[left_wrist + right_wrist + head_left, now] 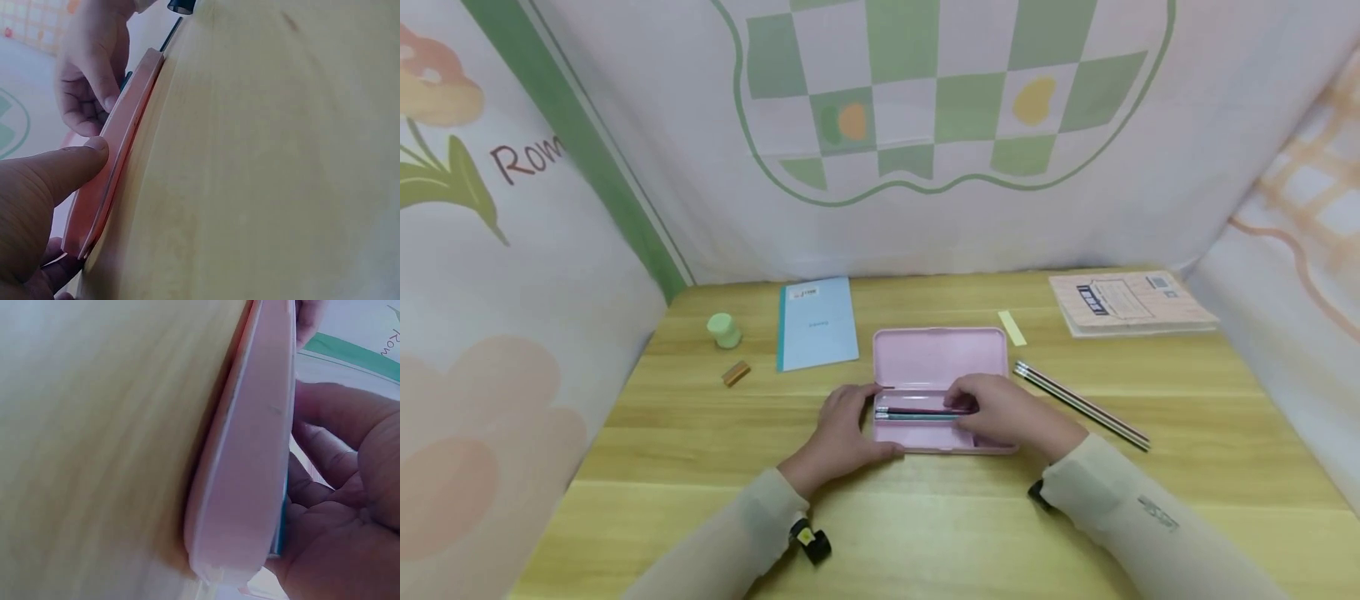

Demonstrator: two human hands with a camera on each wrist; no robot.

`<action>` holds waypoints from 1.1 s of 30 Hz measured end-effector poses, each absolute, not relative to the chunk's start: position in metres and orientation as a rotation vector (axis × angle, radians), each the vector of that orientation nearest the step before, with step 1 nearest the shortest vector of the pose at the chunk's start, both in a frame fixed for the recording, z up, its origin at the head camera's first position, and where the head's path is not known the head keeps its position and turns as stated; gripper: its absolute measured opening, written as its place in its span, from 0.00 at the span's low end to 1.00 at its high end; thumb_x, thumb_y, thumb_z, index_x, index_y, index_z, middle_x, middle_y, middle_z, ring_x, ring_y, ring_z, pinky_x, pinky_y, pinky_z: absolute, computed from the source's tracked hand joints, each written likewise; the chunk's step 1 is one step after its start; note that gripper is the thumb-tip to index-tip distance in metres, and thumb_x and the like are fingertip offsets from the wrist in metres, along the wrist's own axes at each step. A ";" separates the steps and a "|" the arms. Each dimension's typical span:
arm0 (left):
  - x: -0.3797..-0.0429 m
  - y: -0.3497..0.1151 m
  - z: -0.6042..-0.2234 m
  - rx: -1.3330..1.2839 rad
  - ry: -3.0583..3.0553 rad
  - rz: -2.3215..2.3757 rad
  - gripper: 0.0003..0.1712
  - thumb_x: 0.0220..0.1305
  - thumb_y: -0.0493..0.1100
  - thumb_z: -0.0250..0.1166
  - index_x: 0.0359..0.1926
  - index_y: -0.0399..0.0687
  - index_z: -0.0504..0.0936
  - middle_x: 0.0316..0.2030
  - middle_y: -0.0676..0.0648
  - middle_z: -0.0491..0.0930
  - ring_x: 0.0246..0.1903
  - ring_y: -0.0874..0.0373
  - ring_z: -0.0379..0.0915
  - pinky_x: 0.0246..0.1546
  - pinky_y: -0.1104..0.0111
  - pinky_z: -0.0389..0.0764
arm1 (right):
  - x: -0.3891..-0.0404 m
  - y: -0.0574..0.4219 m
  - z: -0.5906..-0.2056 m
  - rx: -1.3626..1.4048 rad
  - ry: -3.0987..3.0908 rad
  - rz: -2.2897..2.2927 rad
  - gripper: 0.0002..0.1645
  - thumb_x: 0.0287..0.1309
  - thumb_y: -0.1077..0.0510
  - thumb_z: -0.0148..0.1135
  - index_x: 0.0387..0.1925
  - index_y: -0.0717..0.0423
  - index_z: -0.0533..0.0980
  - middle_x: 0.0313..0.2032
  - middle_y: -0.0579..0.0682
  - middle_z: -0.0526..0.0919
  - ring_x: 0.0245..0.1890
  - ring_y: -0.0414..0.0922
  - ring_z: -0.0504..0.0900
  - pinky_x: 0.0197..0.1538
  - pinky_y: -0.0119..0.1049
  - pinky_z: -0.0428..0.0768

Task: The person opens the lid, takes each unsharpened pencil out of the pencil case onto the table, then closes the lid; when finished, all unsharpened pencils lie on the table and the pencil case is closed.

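A pink pencil case [940, 358] lies with its lid raised at the middle of the table. Inside its tray are a dark red pencil [917, 411] and a teal pencil [917, 417], side by side with their metal ends to the left. My right hand [1000, 408] reaches over the tray's right part, fingers curled round the pencils' other ends, which it hides. At the case's left end, my left hand [842, 433] grips it, the thumb [87, 159] pressing the front wall and the fingers around the side.
Right of the case lie striped pencils [1082, 406] and a pale yellow strip [1012, 328]. A pink-covered book [1131, 304] is at the back right. To the left are a blue notebook [817, 325], a green round container [724, 331] and a small brown block [736, 373].
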State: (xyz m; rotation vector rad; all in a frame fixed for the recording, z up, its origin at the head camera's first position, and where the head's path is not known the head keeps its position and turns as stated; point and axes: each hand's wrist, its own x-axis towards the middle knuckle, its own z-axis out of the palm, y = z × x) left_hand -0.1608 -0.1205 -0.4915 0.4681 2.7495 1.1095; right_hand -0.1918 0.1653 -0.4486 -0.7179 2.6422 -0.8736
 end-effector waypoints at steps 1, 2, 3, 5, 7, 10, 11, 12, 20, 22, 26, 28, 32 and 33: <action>-0.161 -0.120 -0.491 0.468 2.747 1.113 0.60 0.44 0.74 0.79 0.75 0.58 0.67 0.68 0.53 0.69 0.70 0.52 0.54 0.72 0.49 0.58 | -0.192 0.165 -0.449 -0.712 2.645 -0.872 0.10 0.58 0.62 0.74 0.42 0.49 0.84 0.37 0.40 0.83 0.40 0.40 0.79 0.50 0.44 0.81; -0.161 -0.120 -0.492 0.468 2.748 1.112 0.61 0.44 0.74 0.79 0.75 0.58 0.67 0.68 0.53 0.69 0.70 0.52 0.54 0.72 0.49 0.58 | -0.192 0.164 -0.449 -0.709 2.646 -0.871 0.10 0.57 0.63 0.73 0.41 0.49 0.83 0.37 0.40 0.83 0.39 0.40 0.79 0.50 0.44 0.81; -0.161 -0.120 -0.492 0.470 2.748 1.113 0.61 0.44 0.74 0.79 0.75 0.58 0.67 0.68 0.53 0.69 0.70 0.52 0.54 0.72 0.49 0.58 | -0.192 0.164 -0.449 -0.711 2.649 -0.862 0.10 0.57 0.63 0.73 0.40 0.49 0.83 0.37 0.40 0.83 0.39 0.40 0.79 0.49 0.44 0.81; -0.161 -0.120 -0.492 0.471 2.746 1.116 0.60 0.43 0.74 0.79 0.75 0.58 0.67 0.68 0.53 0.69 0.70 0.52 0.54 0.72 0.49 0.57 | -0.192 0.163 -0.449 -0.718 2.649 -0.845 0.10 0.57 0.63 0.73 0.40 0.49 0.83 0.36 0.40 0.83 0.38 0.40 0.79 0.49 0.44 0.81; -0.161 -0.120 -0.493 0.474 2.744 1.118 0.60 0.43 0.73 0.79 0.75 0.58 0.67 0.68 0.53 0.70 0.70 0.52 0.54 0.72 0.49 0.57 | -0.192 0.163 -0.450 -0.707 2.648 -0.835 0.10 0.56 0.63 0.73 0.39 0.48 0.83 0.36 0.39 0.83 0.38 0.39 0.78 0.48 0.44 0.81; -0.161 -0.120 -0.493 0.475 2.742 1.118 0.60 0.44 0.73 0.80 0.75 0.58 0.67 0.68 0.53 0.69 0.71 0.51 0.54 0.72 0.48 0.57 | -0.192 0.164 -0.450 -0.686 2.652 -0.834 0.10 0.57 0.63 0.73 0.39 0.47 0.83 0.35 0.39 0.82 0.37 0.39 0.78 0.47 0.43 0.80; -0.161 -0.120 -0.493 0.474 2.741 1.120 0.60 0.43 0.73 0.80 0.75 0.58 0.67 0.68 0.53 0.69 0.71 0.51 0.54 0.72 0.48 0.57 | -0.192 0.164 -0.450 -0.682 2.654 -0.837 0.10 0.57 0.63 0.73 0.39 0.46 0.83 0.35 0.39 0.82 0.37 0.40 0.78 0.46 0.42 0.80; -0.161 -0.120 -0.493 0.472 2.742 1.122 0.60 0.43 0.73 0.80 0.75 0.58 0.67 0.68 0.53 0.69 0.71 0.51 0.54 0.72 0.48 0.57 | -0.192 0.164 -0.449 -0.678 2.656 -0.842 0.10 0.57 0.63 0.73 0.39 0.46 0.83 0.34 0.39 0.82 0.37 0.40 0.78 0.46 0.42 0.80; -0.162 -0.121 -0.494 0.471 2.758 1.118 0.61 0.42 0.74 0.80 0.75 0.59 0.67 0.68 0.53 0.69 0.70 0.52 0.55 0.72 0.49 0.57 | -0.191 0.164 -0.444 -0.664 2.653 -0.892 0.09 0.59 0.63 0.73 0.37 0.47 0.83 0.32 0.40 0.82 0.35 0.40 0.78 0.42 0.39 0.80; -0.162 -0.120 -0.494 0.467 2.756 1.118 0.61 0.42 0.74 0.80 0.75 0.59 0.67 0.68 0.53 0.69 0.70 0.52 0.55 0.72 0.49 0.58 | -0.191 0.164 -0.444 -0.653 2.646 -0.912 0.08 0.59 0.63 0.72 0.37 0.47 0.83 0.32 0.41 0.82 0.35 0.40 0.78 0.42 0.39 0.80; -0.161 -0.120 -0.494 0.456 2.748 1.108 0.62 0.42 0.74 0.80 0.75 0.59 0.67 0.69 0.53 0.68 0.71 0.51 0.54 0.73 0.48 0.58 | -0.191 0.167 -0.444 -0.614 2.646 -0.957 0.07 0.60 0.62 0.72 0.37 0.47 0.83 0.32 0.41 0.82 0.35 0.41 0.79 0.41 0.38 0.81; -0.161 -0.120 -0.493 0.449 2.742 1.104 0.62 0.43 0.73 0.80 0.76 0.58 0.66 0.70 0.52 0.67 0.72 0.51 0.53 0.73 0.48 0.57 | -0.191 0.169 -0.444 -0.599 2.653 -0.988 0.06 0.60 0.61 0.71 0.37 0.47 0.83 0.32 0.42 0.82 0.35 0.41 0.79 0.41 0.39 0.81; -0.160 -0.120 -0.489 0.443 2.738 1.105 0.62 0.44 0.71 0.81 0.76 0.54 0.66 0.71 0.50 0.67 0.73 0.49 0.52 0.74 0.49 0.56 | -0.192 0.177 -0.442 -0.600 2.666 -1.040 0.04 0.61 0.60 0.72 0.37 0.49 0.84 0.33 0.43 0.83 0.35 0.42 0.80 0.41 0.39 0.81; -0.160 -0.120 -0.488 0.440 2.736 1.106 0.62 0.44 0.70 0.81 0.76 0.53 0.66 0.71 0.49 0.67 0.73 0.49 0.52 0.74 0.49 0.56 | -0.192 0.180 -0.441 -0.599 2.666 -1.047 0.04 0.61 0.60 0.72 0.37 0.49 0.84 0.33 0.43 0.83 0.36 0.42 0.80 0.41 0.39 0.81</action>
